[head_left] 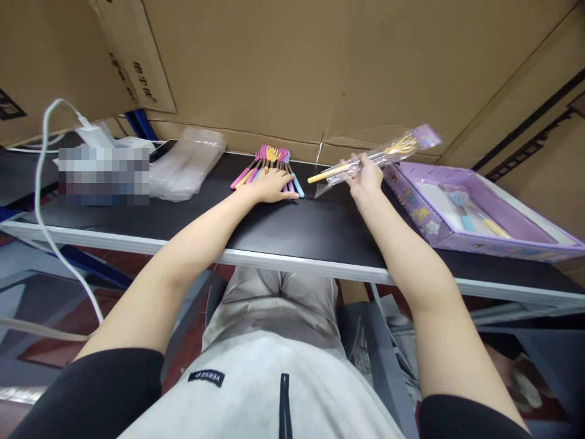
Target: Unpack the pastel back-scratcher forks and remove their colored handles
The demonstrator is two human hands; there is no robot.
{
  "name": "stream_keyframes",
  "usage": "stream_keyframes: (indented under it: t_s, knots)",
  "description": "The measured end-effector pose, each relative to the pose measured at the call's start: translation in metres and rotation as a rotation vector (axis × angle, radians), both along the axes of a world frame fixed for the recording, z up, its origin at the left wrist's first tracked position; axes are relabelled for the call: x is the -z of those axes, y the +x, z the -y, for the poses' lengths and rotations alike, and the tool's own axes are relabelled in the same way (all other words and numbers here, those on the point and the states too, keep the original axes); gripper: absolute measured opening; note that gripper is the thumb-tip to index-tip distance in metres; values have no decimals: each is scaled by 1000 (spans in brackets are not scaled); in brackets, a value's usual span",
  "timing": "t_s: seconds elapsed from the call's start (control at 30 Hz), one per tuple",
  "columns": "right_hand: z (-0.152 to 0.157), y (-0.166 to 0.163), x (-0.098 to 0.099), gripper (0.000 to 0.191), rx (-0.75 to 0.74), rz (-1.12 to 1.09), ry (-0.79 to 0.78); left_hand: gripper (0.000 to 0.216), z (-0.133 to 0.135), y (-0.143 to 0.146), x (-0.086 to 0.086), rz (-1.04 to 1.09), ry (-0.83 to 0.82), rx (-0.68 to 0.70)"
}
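R hand (367, 177) is pinching 1 bagged yellow claw-stick (381, 155) around its middle, holding it over the table (315, 228) btwn bunch & box. L hand (273, 185) is lying on 1 bunch of coloured sticks (271, 153), fingers spreading over handles & hiding some: no. can't be told. 1 purple box (516, 247) at R is holding 2 pcs: 1 blue (467, 222), 1 yellow (496, 228). 1 clear bag pile (189, 163) is lying L; 1 white cable (41, 183) is crossing the front edge; cardboard (256, 61) is blocking the back.

Open black tabletop (311, 235) at middle front; back scratchers (273, 154) and cardboard (256, 67) block behind, plastic bags (188, 163) left, purple box (479, 242) right
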State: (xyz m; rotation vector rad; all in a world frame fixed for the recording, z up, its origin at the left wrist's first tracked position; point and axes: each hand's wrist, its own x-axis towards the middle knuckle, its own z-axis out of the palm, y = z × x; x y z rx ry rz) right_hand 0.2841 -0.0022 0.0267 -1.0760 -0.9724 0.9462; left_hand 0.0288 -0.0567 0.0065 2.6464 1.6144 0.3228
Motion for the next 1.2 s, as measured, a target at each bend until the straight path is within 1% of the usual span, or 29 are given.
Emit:
stream_keyframes:
  t_s: [0.1,0.17,0.23,0.33,0.43,0.53,0.63,0.8,0.9,1.03,1.2]
  knots:
    - [2,-5,3,38,-43,-65,8,45,0,2,-4,140,125,57]
    - [9,-12,2,36,-44,-146,-13,33,1,4,-7,251,239,117]
    - [17,-20,2,34,-43,-225,-33,25,4,7,-9,321,313,178]
    - [24,-30,2,34,-61,-305,-40,20,7,12,-9,321,327,223]
    - [27,-34,3,38,-86,-354,-40,19,7,16,-6,294,312,227]
    - [29,-35,1,40,-103,-410,-53,23,4,15,-5,296,307,222]
    - [27,-33,-3,39,-94,-463,-69,28,3,12,-9,293,303,216]
    - [15,-13,-7,32,-49,-443,-72,28,4,8,-12,287,313,181]
    - [5,7,-8,34,3,-423,-57,26,2,6,-12,288,327,153]
    - [-12,35,-9,36,32,-395,-45,25,2,4,-12,297,348,129]
    - [-28,61,-10,41,102,-497,-20,24,4,1,-17,288,391,108]
